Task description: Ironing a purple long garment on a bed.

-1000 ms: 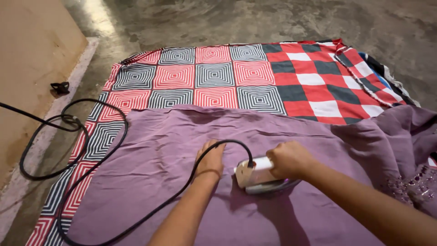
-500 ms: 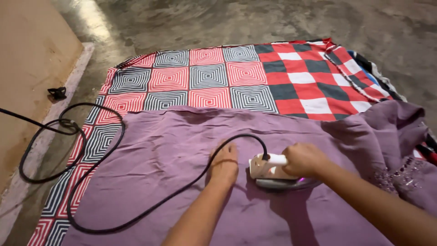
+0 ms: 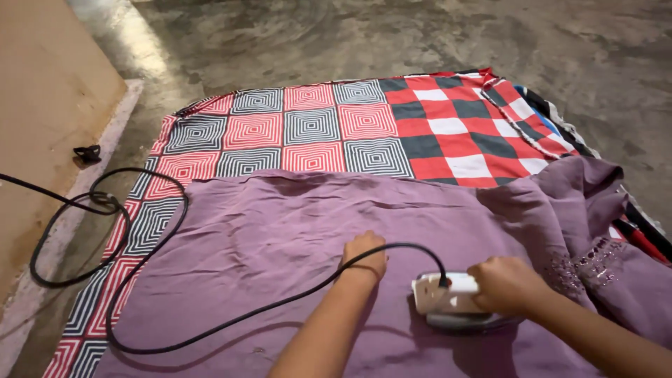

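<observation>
Glossy grey concrete floor [image 3: 336, 35] meets a tan wall [image 3: 42, 105].

Iron [image 3: 451, 302] on cloth [image 3: 280, 231], right of left hand [image 3: 365, 253].

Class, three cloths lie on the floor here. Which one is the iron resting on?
The plain purple cloth, nearest the person. The iron sits on it, unlike the squared mat and checked cloth beyond.
</observation>
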